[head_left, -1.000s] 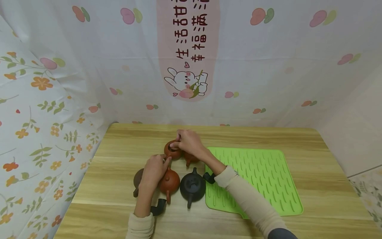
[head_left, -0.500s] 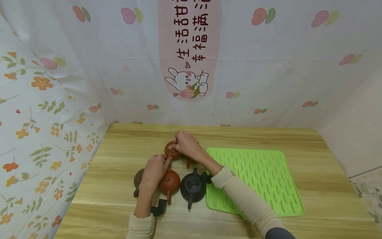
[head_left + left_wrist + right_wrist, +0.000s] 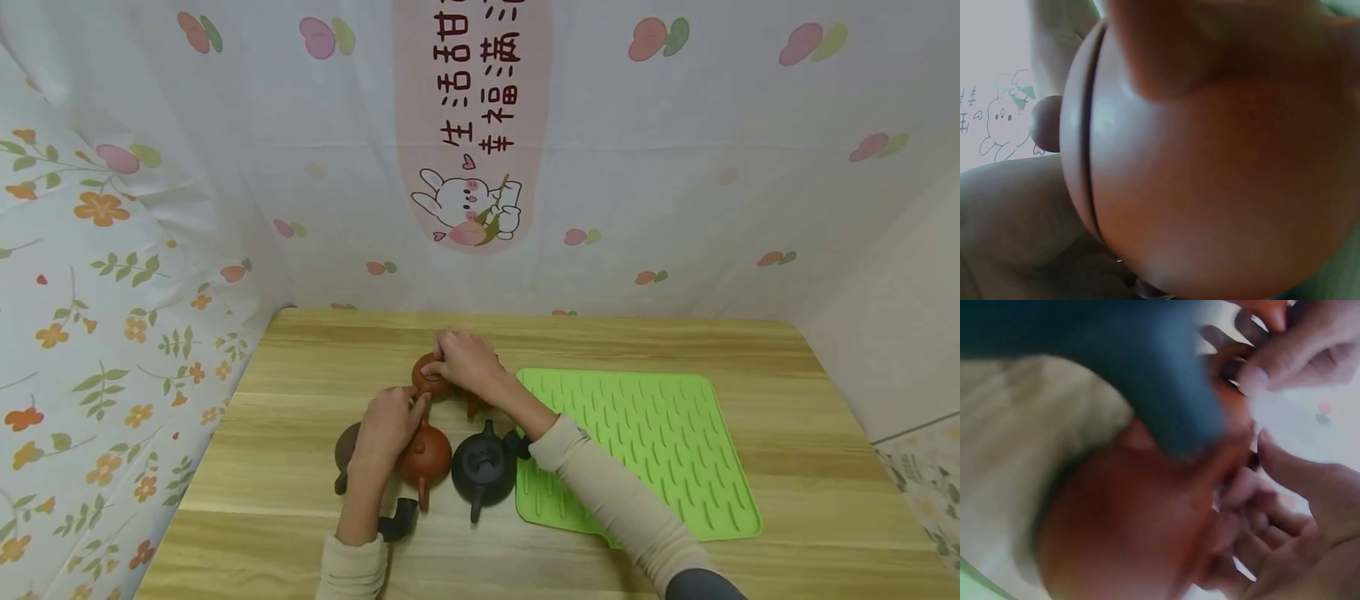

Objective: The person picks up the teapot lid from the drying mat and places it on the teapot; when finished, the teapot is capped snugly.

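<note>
My left hand (image 3: 386, 427) grips the near side of a small reddish-brown clay teapot (image 3: 424, 382) at the back, its thumb and fingertips by the part that points toward me. From above, my right hand (image 3: 467, 363) reaches over and pinches the lid (image 3: 432, 377) at that teapot's opening; its fingers cover most of the lid. Just in front of the left fingers stands a lidded orange-red teapot (image 3: 426, 455), whose round knob (image 3: 1046, 124) shows close up in the left wrist view. Another reddish teapot (image 3: 1122, 525) fills the lower right wrist view, partly under the right arm in the head view.
A black teapot (image 3: 483, 473) stands right of the orange-red one. A brown teapot (image 3: 346, 446) is half hidden behind the left hand. The green ridged mat (image 3: 652, 450) lies under the right forearm. A printed cloth (image 3: 637, 167) hangs beyond the wooden table (image 3: 810, 467).
My right hand has lowered slightly and moved left, bringing the lid down onto the teapot's dark opening, which showed earlier. The left hand keeps its place.
</note>
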`<state>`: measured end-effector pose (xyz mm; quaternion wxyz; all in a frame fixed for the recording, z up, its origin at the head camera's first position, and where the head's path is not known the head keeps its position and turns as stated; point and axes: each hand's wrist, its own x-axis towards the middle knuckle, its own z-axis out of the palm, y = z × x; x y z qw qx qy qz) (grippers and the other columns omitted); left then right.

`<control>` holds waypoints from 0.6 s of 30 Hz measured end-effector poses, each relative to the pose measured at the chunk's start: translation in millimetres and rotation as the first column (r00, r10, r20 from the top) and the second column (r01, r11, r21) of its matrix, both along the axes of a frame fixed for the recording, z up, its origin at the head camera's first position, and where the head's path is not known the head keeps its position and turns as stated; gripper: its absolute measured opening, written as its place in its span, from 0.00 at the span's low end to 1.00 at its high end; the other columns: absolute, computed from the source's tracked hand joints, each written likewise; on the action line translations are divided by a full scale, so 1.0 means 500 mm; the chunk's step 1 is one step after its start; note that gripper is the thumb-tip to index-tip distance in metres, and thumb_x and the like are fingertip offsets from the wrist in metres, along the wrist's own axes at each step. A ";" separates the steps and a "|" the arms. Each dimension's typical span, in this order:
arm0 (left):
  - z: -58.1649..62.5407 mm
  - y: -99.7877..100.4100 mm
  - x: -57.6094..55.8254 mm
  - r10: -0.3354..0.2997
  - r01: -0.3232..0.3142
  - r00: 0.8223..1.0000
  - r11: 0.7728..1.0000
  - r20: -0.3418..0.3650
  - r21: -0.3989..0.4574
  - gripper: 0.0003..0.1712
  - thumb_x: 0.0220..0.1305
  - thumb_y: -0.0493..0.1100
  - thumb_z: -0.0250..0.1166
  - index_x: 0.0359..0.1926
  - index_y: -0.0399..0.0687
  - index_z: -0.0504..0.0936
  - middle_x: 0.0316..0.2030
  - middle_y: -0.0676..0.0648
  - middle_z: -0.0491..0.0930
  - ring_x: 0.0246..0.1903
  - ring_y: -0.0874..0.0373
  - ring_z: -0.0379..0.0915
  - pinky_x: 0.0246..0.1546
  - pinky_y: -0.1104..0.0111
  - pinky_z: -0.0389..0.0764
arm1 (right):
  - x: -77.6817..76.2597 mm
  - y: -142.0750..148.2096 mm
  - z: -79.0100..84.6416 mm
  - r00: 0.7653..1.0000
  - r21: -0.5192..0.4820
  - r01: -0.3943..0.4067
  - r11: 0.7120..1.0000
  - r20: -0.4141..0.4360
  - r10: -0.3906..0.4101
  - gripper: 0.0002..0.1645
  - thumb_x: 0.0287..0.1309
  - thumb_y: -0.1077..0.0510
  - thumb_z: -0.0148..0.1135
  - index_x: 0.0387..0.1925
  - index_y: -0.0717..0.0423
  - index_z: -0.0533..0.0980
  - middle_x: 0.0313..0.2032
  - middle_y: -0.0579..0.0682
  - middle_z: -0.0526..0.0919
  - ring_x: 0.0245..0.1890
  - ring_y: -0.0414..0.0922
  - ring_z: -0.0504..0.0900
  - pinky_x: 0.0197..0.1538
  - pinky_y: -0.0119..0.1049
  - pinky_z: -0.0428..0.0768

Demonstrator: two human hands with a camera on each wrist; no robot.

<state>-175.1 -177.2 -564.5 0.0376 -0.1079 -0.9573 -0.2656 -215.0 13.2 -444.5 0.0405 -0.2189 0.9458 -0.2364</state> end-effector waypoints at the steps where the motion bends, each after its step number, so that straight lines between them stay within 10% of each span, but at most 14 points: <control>1: 0.005 0.000 0.001 -0.010 0.010 1.000 1.000 0.001 0.004 0.18 0.78 0.48 0.70 0.26 0.54 0.83 0.19 0.58 0.75 0.21 0.62 0.75 0.25 0.65 0.76 | 0.000 0.005 0.005 1.000 0.004 -0.011 1.000 0.007 0.011 0.19 0.69 0.44 0.77 0.36 0.53 0.81 0.32 0.49 0.84 0.29 0.43 0.80 0.30 0.35 0.74; 3: 0.023 0.002 0.007 -0.036 0.036 0.999 0.999 -0.011 0.010 0.21 0.80 0.51 0.68 0.26 0.51 0.82 0.20 0.54 0.75 0.21 0.60 0.73 0.25 0.64 0.74 | 0.001 0.021 0.019 0.999 -0.009 -0.039 0.999 0.032 0.039 0.19 0.71 0.43 0.75 0.41 0.55 0.83 0.34 0.50 0.87 0.30 0.44 0.82 0.33 0.36 0.78; 7: 0.149 0.023 0.044 -0.034 0.035 0.999 0.999 -0.006 0.042 0.22 0.84 0.49 0.63 0.33 0.38 0.85 0.26 0.44 0.80 0.28 0.48 0.81 0.32 0.54 0.82 | 0.009 0.088 0.043 0.995 -0.108 -0.089 0.990 0.043 0.094 0.21 0.79 0.44 0.66 0.47 0.59 0.85 0.35 0.55 0.88 0.31 0.47 0.84 0.40 0.41 0.83; 10: 0.248 0.035 0.073 -0.001 0.002 1.000 0.998 -0.023 0.070 0.19 0.86 0.41 0.58 0.43 0.28 0.87 0.34 0.37 0.85 0.37 0.38 0.86 0.41 0.46 0.86 | 0.026 0.174 0.048 0.995 -0.163 -0.090 0.983 -0.044 0.084 0.21 0.86 0.50 0.56 0.41 0.60 0.86 0.32 0.54 0.89 0.28 0.43 0.83 0.42 0.44 0.84; 13: 0.295 0.035 0.093 0.005 0.001 0.998 0.996 -0.069 0.087 0.18 0.87 0.36 0.53 0.53 0.25 0.85 0.44 0.32 0.87 0.46 0.35 0.88 0.50 0.45 0.87 | 0.061 0.275 0.045 0.979 -0.175 -0.082 0.981 -0.196 0.047 0.23 0.86 0.58 0.55 0.29 0.55 0.83 0.22 0.51 0.83 0.20 0.36 0.73 0.35 0.40 0.81; 18: 0.334 0.028 0.124 -0.055 0.073 0.980 0.993 -0.189 0.091 0.19 0.84 0.31 0.56 0.68 0.29 0.79 0.61 0.30 0.84 0.62 0.32 0.83 0.64 0.43 0.82 | 0.135 0.404 0.023 0.847 -0.132 -0.138 0.982 -0.529 0.048 0.25 0.86 0.58 0.55 0.26 0.55 0.83 0.21 0.48 0.82 0.18 0.40 0.74 0.27 0.38 0.77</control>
